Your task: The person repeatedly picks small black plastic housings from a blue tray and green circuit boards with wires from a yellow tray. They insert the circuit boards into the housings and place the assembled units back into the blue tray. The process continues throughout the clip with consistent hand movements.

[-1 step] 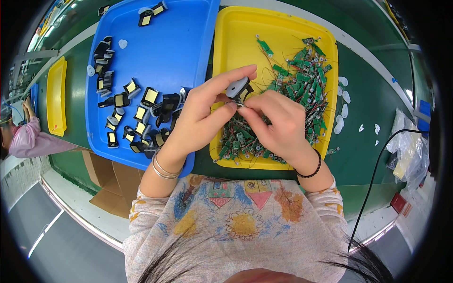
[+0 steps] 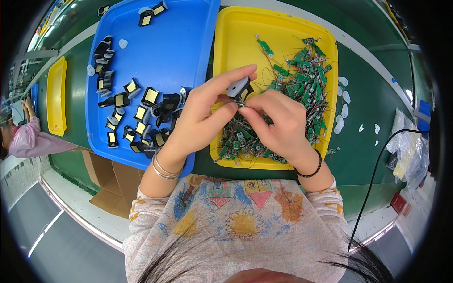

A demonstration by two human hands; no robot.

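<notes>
My left hand holds a small black plastic housing with a grey rounded cap between its fingers, over the near part of the yellow tray. The thumb presses at the housing's lower end. My right hand meets it there, thumb and forefinger pinched together; what lies between those fingertips is too small and covered to name. Green circuit boards with thin wires are heaped in the yellow tray, under and beside my right hand. Left of my left hand, similar black housings with pale yellow pads lie in the blue tray.
Loose pale oval pieces lie on the green table right of the yellow tray. Farther right are a clear plastic bag and a black cable. An open cardboard box stands lower left. Another person's pink sleeve shows far left.
</notes>
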